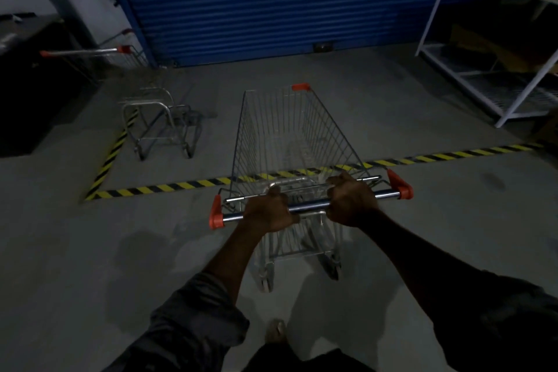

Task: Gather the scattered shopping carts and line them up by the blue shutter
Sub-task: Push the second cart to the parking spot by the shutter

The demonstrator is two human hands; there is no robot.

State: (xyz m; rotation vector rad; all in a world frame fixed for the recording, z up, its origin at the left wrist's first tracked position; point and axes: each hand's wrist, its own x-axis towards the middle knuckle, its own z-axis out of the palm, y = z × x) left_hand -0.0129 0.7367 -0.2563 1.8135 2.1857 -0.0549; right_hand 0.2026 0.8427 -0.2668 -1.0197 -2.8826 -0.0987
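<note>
Steel-wire cart (pixel 290 136): empty, standing on the floor (pixel 422 235) straight ahead; rear casters show below the handle.
Bar (pixel 311 206): chrome with red end caps, lying crosswise to the view.
Left grip (pixel 268 211): clenched over the bar, left of centre, knuckles up.
Right grip (pixel 350 202): clenched over the bar, right of centre, with a bare stretch of bar between the two.
Long axis: runs from the bar away to the nose, roughly square-on to the shutter (pixel 271 3).
Shutter: blue and closed. The cart's nose is well apart from it.
Tape (pixel 181 186): yellow-black floor stripe. The basket sits over it, and the bar and both grips are on the near side.
Parked carts (pixel 81 52): ahead-left by the shutter's left post, inside the taped corner. Too dim and blurred to count them, though more than one red-capped handle seems to show.
Rack (pixel 498 90): white frame at far right, well apart from the cart.
Key relation: the row lies left of the cart's axis, so the left grip is on the inside of any turn and the right grip on the outside.
Next move (my read): roll forward, lead with the right grip and hold back with the left to swing the nose left. Then square up beside or behind the parked carts.
Risk (my read): too late a turn clips the nearest parked cart's frame. Casters may snag on the tape edge.
Progress (my read): this cart is in transit, not lined up yet.
</note>
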